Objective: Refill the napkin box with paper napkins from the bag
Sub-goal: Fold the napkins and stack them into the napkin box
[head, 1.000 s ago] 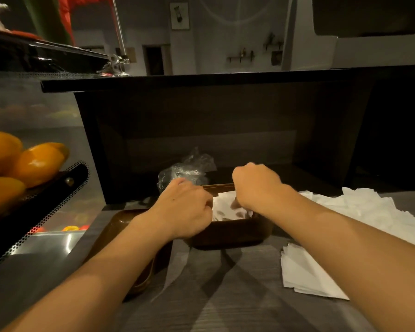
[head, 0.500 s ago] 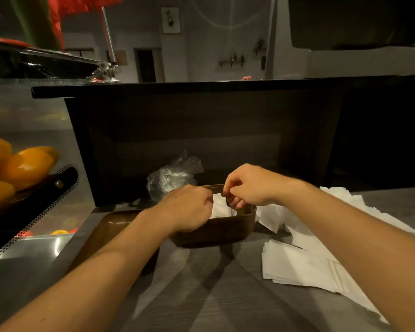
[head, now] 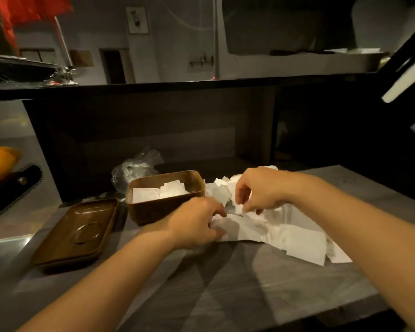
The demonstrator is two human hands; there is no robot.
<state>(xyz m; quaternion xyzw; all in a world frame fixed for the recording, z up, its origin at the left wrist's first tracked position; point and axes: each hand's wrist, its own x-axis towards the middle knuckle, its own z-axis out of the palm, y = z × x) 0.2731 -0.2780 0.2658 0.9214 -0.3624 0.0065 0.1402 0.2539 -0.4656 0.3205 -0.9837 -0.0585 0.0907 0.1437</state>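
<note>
Both hands were in the loose napkins (head: 285, 233) beside the box (head: 165, 202). The left hand (head: 197, 224) gripped the pile's edge; the right hand (head: 261, 190) pinched one above it.

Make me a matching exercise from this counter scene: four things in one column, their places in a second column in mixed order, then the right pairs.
Things:
1. napkin box
2. box lid
3. plastic bag
4. loose napkins

Places:
A. behind the box, against the dark panel
B. flat on the counter, left of the box
C. spread on the counter, right of the box, under both hands
D. open, between the lid and the paper pile, partly filled with white napkins

Pairs: 1-D, 2-B, 3-A, 4-C
</note>
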